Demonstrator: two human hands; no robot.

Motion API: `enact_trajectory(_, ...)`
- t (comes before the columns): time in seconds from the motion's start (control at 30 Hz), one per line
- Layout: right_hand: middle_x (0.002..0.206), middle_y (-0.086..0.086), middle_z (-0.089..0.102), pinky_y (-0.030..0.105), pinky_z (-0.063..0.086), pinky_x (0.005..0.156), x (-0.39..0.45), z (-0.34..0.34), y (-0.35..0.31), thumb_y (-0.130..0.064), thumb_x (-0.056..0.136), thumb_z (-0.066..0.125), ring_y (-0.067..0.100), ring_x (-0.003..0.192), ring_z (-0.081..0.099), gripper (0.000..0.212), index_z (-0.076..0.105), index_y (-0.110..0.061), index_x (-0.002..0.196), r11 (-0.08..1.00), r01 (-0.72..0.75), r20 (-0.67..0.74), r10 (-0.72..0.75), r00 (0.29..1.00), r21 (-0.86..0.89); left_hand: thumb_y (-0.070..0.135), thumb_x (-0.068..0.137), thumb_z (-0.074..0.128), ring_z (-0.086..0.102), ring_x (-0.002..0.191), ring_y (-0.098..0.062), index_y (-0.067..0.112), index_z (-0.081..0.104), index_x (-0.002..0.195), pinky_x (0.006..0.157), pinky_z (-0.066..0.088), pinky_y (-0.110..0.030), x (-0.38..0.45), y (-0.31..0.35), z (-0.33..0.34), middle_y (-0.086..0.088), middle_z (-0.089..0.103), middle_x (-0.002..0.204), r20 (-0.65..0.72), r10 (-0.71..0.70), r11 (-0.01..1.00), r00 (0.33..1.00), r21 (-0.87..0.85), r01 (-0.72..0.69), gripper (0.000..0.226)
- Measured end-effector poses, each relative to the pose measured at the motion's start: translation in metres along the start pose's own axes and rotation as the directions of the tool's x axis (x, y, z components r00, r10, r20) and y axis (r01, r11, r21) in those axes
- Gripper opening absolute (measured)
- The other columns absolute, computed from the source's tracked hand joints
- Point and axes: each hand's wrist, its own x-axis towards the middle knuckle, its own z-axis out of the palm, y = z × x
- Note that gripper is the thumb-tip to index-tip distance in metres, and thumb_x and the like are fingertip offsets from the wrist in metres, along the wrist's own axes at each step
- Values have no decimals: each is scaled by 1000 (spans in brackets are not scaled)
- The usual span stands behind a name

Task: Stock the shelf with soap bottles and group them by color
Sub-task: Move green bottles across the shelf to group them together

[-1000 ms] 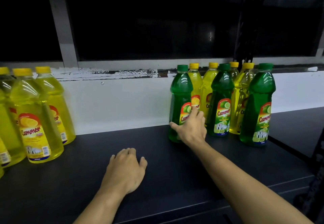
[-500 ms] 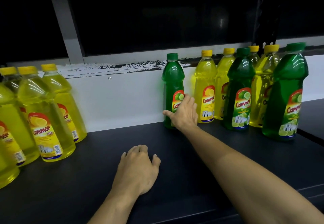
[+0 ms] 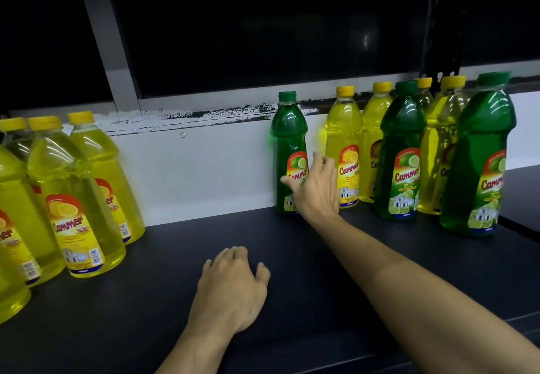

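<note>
Fingers of the right hand (image 3: 317, 189) have let go and spread beside the green bottle (image 3: 289, 154), labelled "Cammer", now against the wall; left hand (image 3: 230, 289) stays flat on the shelf (image 3: 146, 300).

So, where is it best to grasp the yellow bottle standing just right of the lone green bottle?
Probably the narrow waist of that yellow bottle, above the label, coming from the front-left: its left side faces a gap, while another yellow bottle crowds its right. The right hand is already close.
</note>
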Motion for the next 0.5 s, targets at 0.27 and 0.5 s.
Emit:
enact_trajectory(0.27, 147, 19, 27, 42, 38, 102, 31, -19, 38, -41, 81, 73, 33, 133, 29, 94, 16, -4, 147, 958, -286, -52, 286, 957, 20, 49, 100, 34, 45, 123, -13, 21, 48, 132, 104, 36, -30, 0, 0, 0, 9, 51, 132, 8, -4, 1000, 1000, 8, 4, 44)
enact_trajectory(0.5, 146, 19, 28, 41, 39, 101, 37, -12, 43, -34, 80, 76, 34, 133, 29, 97, 13, -3, 148, 952, -306, -39, 305, 952, -26, 49, 100, 33, 46, 122, -12, 22, 47, 132, 103, 35, -28, 2, 1, 1, 9, 51, 132, 4, -1, 1000, 1000, 19, 1, 44)
